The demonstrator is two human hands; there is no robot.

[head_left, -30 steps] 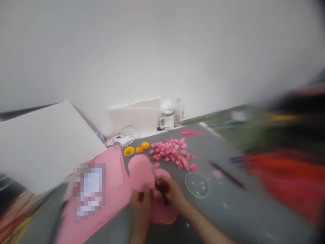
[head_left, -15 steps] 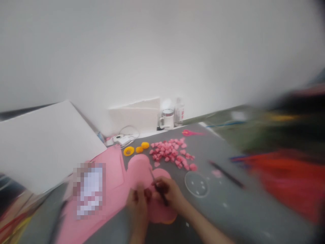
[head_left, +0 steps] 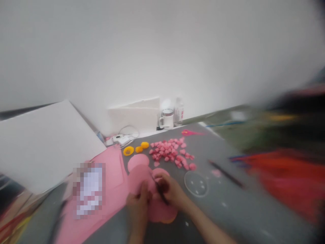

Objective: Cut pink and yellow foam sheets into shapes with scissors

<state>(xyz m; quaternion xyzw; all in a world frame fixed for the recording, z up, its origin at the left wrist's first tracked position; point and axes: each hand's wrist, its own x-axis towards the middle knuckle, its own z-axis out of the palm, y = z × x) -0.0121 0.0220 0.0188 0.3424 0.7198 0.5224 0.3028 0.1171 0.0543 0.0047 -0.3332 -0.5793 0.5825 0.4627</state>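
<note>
The left grip (head_left: 138,203) pinches a thin, round pink paper disc (head_left: 135,176) near its lower edge, thumb on top; the fingers beneath are mostly hidden, and blur softens the contact. The right grip (head_left: 174,193) is closed around a slim, dark-handled cutting tool (head_left: 160,191), apparently scissors. Its loops are largely covered by the fingers, its tip points at the disc's right edge, and whether the blades stand apart cannot be told.

Another pink paper round (head_left: 138,161) shows only partly, just beyond the held disc. More pink rounds (head_left: 158,215) lie under and between the two grips, mostly covered, a yellow edge peeping out nearest the wearer; their number is unclear. Both forearms run out of the bottom of the view.

Beyond the right grip, on the grey worktop (head_left: 208,149), sits a heap of small pink heart-like pieces (head_left: 166,150), overlapping too much to count. To its right is a clear, pale-rimmed round object (head_left: 196,184), hard to identify. Left of the left grip, large flat pink paper sheets (head_left: 114,179) are partly masked by a pixelated patch. Far right of the right grip, a red mass (head_left: 291,184) is smeared beyond recognition.
</note>
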